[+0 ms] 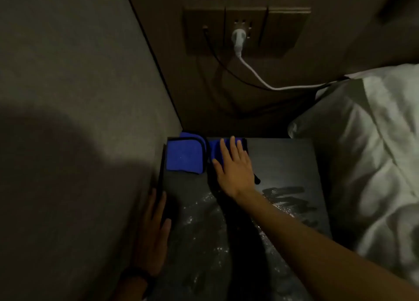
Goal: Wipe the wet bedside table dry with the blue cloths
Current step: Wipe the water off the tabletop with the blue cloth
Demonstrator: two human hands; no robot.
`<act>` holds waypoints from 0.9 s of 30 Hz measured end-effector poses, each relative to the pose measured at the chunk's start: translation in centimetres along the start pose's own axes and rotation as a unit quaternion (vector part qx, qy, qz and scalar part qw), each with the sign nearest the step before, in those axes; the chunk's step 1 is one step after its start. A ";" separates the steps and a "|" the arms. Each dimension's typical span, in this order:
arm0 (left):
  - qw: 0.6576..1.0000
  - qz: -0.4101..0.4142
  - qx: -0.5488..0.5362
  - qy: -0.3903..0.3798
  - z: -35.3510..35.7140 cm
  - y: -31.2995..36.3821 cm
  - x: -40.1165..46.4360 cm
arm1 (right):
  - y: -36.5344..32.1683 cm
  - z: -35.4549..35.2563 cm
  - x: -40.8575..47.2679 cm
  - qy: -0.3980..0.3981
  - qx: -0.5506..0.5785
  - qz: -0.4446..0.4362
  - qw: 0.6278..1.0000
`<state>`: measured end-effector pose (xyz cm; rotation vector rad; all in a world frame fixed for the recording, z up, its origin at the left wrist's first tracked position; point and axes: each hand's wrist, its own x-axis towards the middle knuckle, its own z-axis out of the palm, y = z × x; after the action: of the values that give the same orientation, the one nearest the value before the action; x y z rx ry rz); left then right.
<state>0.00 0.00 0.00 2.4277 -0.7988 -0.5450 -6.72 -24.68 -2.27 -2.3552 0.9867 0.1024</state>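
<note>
The dark bedside table (pixel 288 162) fills the lower middle of the view, with glistening water and wipe streaks (pixel 204 221) across its near and right parts. A folded blue cloth (pixel 184 158) lies at the back left corner. A second blue cloth (pixel 214 149) lies right of it at the back, mostly covered by my right hand (pixel 235 167), which presses flat on it with fingers spread. My left hand (pixel 154 235) rests flat along the table's left edge beside the wall, holding nothing.
A grey wall panel (pixel 79 96) closes the left side. On the back wall a socket plate (pixel 283 28) holds a white plug (pixel 239 39), its cable running right. White bedding and a pillow (pixel 362 153) lie against the table's right edge.
</note>
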 end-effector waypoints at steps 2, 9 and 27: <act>0.995 0.043 0.085 0.004 0.4 -0.6 1.0 | -0.2 1.0 1.4 0.030 -0.064 -0.020 0.997; 0.995 0.057 0.074 -0.034 3.4 -2.7 3.3 | 1.0 3.7 3.5 0.038 -0.174 -0.017 0.984; 0.999 0.045 -0.019 -0.023 4.4 -1.7 6.3 | 1.6 4.5 4.3 0.072 -0.184 -0.016 0.980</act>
<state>3.16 -4.41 -5.77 2.3396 -0.9044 -0.5767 -4.02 -25.85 -7.96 -2.7468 1.0737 0.1100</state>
